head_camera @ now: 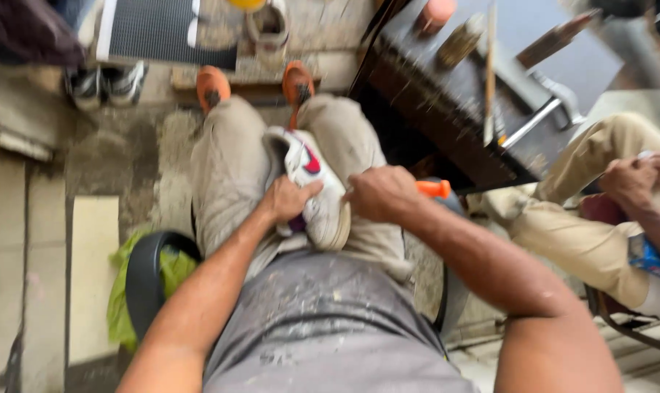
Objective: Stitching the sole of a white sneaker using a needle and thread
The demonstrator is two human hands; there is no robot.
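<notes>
A white sneaker [317, 191] w/ a red mark on its side and a purple patch near the heel is lying across the person's lap, between the thighs, sole edge facing up toward the camera. The left hand [290, 200] is gripping the sneaker's side, fingers curled around the upper near the heel. The right hand [383, 193] is closing into a fist on an orange-handled tool [435, 188]; only the handle end is showing, sticking out to the right, and the hand is pressing against the sneaker's sole edge.

The person is sitting in khaki trousers [224, 171] and a dusty grey shirt [323, 320], w/ orange shoes [213, 86] resting on a step ahead. A dark chair arm [144, 280] is showing at the left, w/ a green cloth [173, 269] tucked beside it.

To the right, a dark table [446, 102] is carrying blurred tools and bottles. Further right, another person in tan trousers [585, 225] is sitting w/ hands [635, 178] resting together on a knee. A pair of black-and-white sneakers [106, 84] is standing on the concrete floor [46, 240] at upper left.
</notes>
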